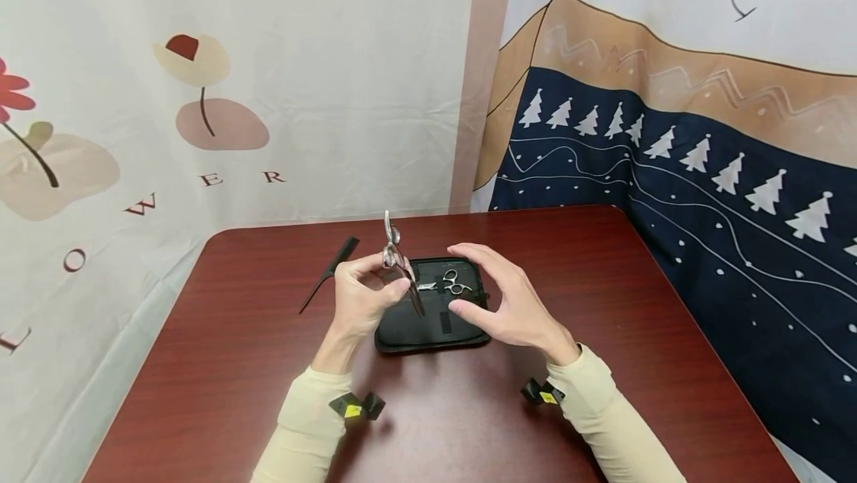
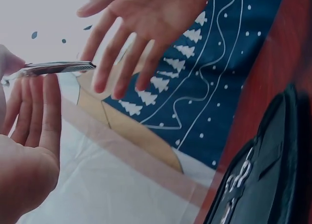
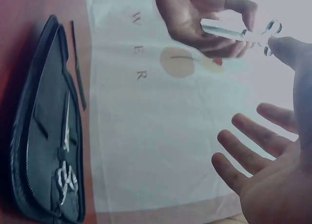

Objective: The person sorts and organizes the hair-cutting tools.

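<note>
My left hand (image 1: 361,298) pinches a pair of thinning scissors (image 3: 222,30) between thumb and fingers, above the left side of a black zip case. Their toothed blade shows in the right wrist view, with the finger rings at the other end. Off to the right, my right hand (image 1: 512,306) is held in the air with fingers spread, apart from the scissors and holding nothing. Below both hands the black case (image 1: 405,330) lies unfolded on the table. A second pair of scissors (image 1: 455,283) is tucked inside it, held under a strap.
A black comb (image 1: 344,252) with a thin tail lies on the dark red table (image 1: 268,394), left of the case. Printed cloths (image 1: 368,96) hang behind the table and along its right side.
</note>
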The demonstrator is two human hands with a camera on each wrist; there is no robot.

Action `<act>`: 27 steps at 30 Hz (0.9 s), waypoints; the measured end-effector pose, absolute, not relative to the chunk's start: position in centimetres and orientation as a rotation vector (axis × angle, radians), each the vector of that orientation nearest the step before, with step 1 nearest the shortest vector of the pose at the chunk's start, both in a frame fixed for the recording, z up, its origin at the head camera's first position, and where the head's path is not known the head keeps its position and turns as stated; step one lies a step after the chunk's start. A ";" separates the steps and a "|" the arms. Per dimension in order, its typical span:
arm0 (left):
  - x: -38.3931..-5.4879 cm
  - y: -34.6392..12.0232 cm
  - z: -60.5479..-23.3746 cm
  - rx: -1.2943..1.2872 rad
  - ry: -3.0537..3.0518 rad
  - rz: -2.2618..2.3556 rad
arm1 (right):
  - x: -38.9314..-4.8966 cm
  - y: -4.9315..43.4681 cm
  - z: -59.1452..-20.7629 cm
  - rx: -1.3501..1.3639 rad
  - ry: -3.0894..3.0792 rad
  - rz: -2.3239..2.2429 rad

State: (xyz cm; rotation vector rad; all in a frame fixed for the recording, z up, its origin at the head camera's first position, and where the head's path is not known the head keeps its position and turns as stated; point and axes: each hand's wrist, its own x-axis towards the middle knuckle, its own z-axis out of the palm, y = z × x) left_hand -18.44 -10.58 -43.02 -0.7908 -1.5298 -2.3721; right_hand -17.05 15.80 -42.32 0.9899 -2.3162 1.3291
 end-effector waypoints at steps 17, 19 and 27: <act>-17.4 -8.0 -43.0 -0.660 -1.364 -2.426 | -15.1 14.6 -41.3 1.012 -2.224 1.335; -17.3 -7.8 -43.0 -0.649 -1.362 -2.416 | -15.1 14.5 -41.2 1.010 -2.199 1.307; -17.2 -7.1 -43.3 -0.590 -1.312 -2.424 | -15.0 13.8 -41.2 1.013 -2.096 1.255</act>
